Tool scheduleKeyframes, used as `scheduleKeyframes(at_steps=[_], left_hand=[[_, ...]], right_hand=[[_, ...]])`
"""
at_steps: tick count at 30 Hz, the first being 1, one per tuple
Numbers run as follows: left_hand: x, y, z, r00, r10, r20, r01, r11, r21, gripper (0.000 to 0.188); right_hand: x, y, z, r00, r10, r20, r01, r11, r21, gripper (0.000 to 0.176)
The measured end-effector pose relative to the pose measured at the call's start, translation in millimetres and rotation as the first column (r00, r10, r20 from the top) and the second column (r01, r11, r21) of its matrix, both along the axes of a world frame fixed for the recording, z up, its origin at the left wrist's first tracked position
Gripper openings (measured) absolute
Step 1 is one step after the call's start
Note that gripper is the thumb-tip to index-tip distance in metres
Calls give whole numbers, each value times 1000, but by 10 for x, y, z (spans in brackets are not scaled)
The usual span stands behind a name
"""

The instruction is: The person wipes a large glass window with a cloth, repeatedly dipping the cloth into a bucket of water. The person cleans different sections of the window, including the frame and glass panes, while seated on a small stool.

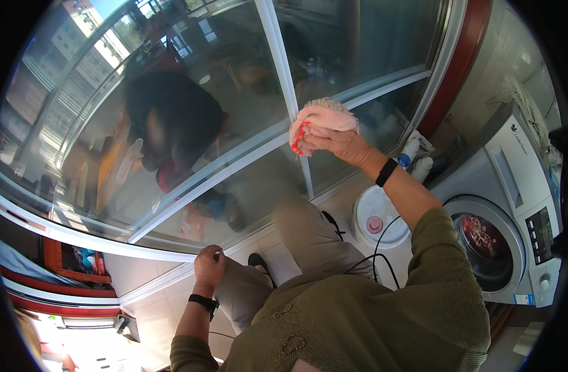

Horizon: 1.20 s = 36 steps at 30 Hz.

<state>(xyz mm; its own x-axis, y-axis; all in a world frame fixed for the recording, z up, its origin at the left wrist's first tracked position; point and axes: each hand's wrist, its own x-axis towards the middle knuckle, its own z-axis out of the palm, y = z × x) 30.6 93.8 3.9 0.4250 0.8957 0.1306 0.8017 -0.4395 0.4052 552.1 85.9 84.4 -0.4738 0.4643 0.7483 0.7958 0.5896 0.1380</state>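
Observation:
My right hand [337, 144] is wrapped around a folded pink plush cloth [323, 118] with a red patterned edge. It holds the cloth up against the white frame bar [284, 69] of a glass sliding door [246, 93], where the upright and cross bars meet. Lower down, my left hand [210, 265] is at the door's white edge [172, 254], beside my left knee. Its fingers are bent and their tips are hidden, so whether it grips the edge is unclear. Both wrists wear black bands.
A white lidded bucket [379, 218] stands right of my knee, with a black cable [381, 255] passing in front. Beyond it are white bottles [422, 169] and a front-loading washing machine [488, 246] containing laundry. The glass carries reflections and hazy patches. A red-framed drawer or shelf [74, 260] is at left.

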Motion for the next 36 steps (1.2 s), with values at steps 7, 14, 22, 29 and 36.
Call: scheduleKeyframes(at_steps=[7,14,22,29,36], left_hand=[[-11,39,-22,999,19,-32,-20,999,-26,12],[-21,18,-12,997,68,-35,-70,996,-60,13],[3,57,-11,997,20,-72,-22,999,-36,18],[81,40,-34,999,32,11,-31,997,-66,14],[121,34,-35,1000,-2,12,3,1000,-13,13]], right_hand=[[385,65,-229,672,-453,-585,531,846,-46,48],[1141,585,-194,-270,-66,-961,463,866,-190,74],[526,633,1016,246,-107,-963,592,804,61,69],[-719,812,1723,784,-73,-616,423,790,445,68],[-1445,740,1988,997,-60,-39,71,912,405,41]])
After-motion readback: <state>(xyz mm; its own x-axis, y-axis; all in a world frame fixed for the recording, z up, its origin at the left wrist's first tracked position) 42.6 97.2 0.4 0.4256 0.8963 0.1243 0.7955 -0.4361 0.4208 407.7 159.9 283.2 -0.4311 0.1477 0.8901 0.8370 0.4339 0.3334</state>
